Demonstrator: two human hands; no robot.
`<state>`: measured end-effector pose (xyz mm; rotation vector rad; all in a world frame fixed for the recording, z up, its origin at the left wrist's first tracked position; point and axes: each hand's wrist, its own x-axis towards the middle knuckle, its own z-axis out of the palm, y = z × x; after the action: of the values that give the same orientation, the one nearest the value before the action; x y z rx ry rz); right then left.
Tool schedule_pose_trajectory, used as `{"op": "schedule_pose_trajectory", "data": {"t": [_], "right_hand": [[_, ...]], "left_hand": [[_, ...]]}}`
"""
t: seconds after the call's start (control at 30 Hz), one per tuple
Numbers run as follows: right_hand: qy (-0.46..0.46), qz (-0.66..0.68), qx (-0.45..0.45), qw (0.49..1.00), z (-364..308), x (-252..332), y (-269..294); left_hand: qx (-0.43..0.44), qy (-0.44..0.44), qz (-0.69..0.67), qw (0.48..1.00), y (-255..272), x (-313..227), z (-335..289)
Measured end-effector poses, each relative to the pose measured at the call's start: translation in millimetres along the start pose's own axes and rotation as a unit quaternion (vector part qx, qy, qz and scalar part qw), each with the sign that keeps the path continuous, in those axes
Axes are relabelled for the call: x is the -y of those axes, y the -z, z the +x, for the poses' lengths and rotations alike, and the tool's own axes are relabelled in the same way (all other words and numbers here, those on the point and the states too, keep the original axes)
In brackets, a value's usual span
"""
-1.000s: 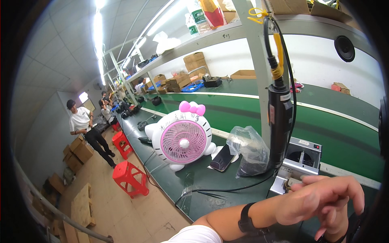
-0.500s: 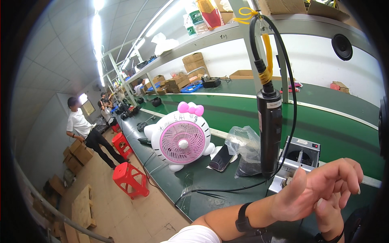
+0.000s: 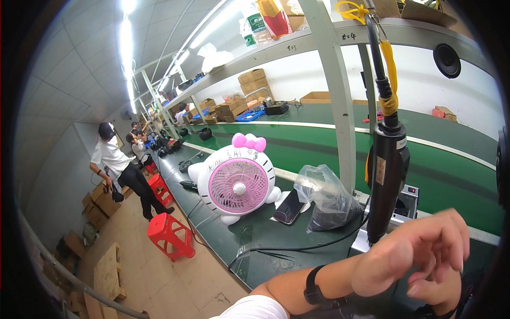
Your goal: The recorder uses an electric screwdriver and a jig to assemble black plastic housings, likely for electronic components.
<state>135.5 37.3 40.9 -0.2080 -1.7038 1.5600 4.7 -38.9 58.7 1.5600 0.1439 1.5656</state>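
Observation:
My left hand [image 3: 409, 252] is raised over the bench at the lower right, with a black band round the wrist. Its fingers are loosely bent and apart, and nothing shows in them. Just below and partly behind it is my right hand [image 3: 438, 290], thumb visible, most fingers covered by the left hand. The hands overlap; contact is unclear. Close behind them, a black electric screwdriver [image 3: 389, 178] hangs tip down from a cable and yellow tie. A grey metal device [image 3: 406, 202] with a red switch stands behind the screwdriver, partly hidden.
On the green bench stand a pink and white cat-shaped fan [image 3: 239, 183], a dark phone [image 3: 288, 207] and a clear plastic bag [image 3: 329, 202] with dark contents. A shelf post [image 3: 337, 95] rises beyond. Red stools [image 3: 170, 234] and a standing person [image 3: 119, 165] are at left.
The hanging screwdriver has shifted right and now tilts. My left fingers have curled down, and the right hand has moved slightly right. The standing person has turned, with a dark thing in hand.

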Motion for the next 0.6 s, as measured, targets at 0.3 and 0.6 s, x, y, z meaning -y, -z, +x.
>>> {"op": "schedule_pose_trajectory", "data": {"t": [0.3, 0.6], "right_hand": [[-0.096, -0.095, 0.585, 0.8, -5.9, 42.0, 12.2], [0.028, -0.012, 0.422, 0.906, -33.7, 19.7, -24.5]], "left_hand": [[-0.079, -0.097, 0.363, 0.923, -15.5, 28.6, -12.1], [-0.061, 0.05, 0.135, 0.988, -21.2, 42.2, -47.4]]}}
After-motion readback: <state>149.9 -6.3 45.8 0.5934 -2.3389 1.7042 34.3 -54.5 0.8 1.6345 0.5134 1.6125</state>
